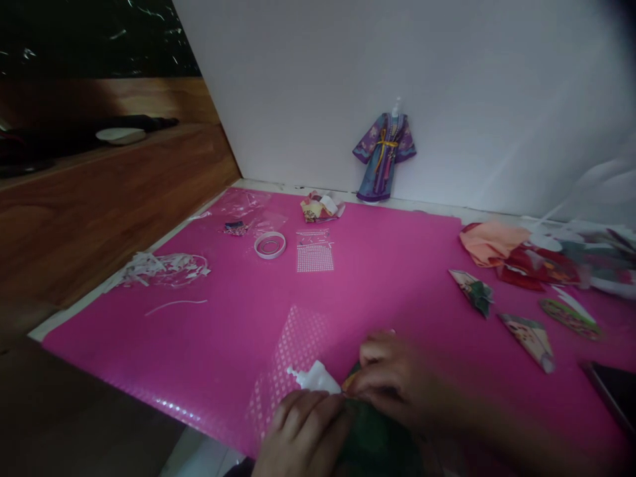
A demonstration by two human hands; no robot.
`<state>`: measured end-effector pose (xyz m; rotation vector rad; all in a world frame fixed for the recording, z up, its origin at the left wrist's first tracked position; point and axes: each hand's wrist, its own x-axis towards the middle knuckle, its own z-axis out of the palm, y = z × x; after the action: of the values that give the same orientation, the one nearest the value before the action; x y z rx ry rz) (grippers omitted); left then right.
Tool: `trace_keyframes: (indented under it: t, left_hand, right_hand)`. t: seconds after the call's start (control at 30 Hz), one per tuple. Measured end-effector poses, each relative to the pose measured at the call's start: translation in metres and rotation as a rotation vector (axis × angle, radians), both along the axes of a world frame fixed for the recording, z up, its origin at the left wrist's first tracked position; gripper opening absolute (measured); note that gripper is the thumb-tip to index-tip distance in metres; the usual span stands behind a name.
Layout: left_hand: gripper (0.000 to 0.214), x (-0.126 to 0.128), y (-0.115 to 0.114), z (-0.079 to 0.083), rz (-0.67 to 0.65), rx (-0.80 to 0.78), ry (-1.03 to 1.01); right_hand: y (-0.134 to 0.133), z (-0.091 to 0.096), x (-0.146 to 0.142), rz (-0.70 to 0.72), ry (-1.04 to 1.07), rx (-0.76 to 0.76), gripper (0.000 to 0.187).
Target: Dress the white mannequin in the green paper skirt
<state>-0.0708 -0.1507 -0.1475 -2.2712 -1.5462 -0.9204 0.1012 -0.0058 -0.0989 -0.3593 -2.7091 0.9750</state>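
Note:
At the near edge of the pink mat (pixel 377 278), my left hand (pixel 303 434) and my right hand (pixel 392 381) close together on a small white doll form (pixel 315 377) wrapped in dark green patterned paper (pixel 377 440). The form's white neck sticks out to the left between my hands. Both hands are blurred. A finished paper doll in a purple and blue robe (pixel 383 156) stands against the white wall at the back.
A tape ring (pixel 270 245), a dotted sheet (pixel 315 255), paper scraps (pixel 322 207) and white shreds (pixel 161 268) lie on the mat's left and back. Folded patterned paper pieces (pixel 472 290) and orange and red sheets (pixel 497 242) lie to the right. A dark phone (pixel 613 391) lies at the right edge.

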Motion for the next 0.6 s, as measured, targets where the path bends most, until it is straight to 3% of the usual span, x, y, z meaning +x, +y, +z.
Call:
trace_keyframes:
  t: [0.3,0.5,0.6]
  left_hand:
    - [0.032,-0.006,-0.001,0.016,-0.035,-0.070,0.104]
    - [0.038,0.000,0.002,0.013,0.004,0.028,-0.003]
    - [0.035,0.000,0.001,0.014,0.004,-0.020,0.004]
  right_hand:
    - [-0.001,0.004,-0.001,0.007,-0.011,0.038,0.021]
    - [0.000,0.000,0.001,0.011,-0.029,0.048,0.019]
    - [0.000,0.000,0.001,0.019,-0.034,0.071,0.020]
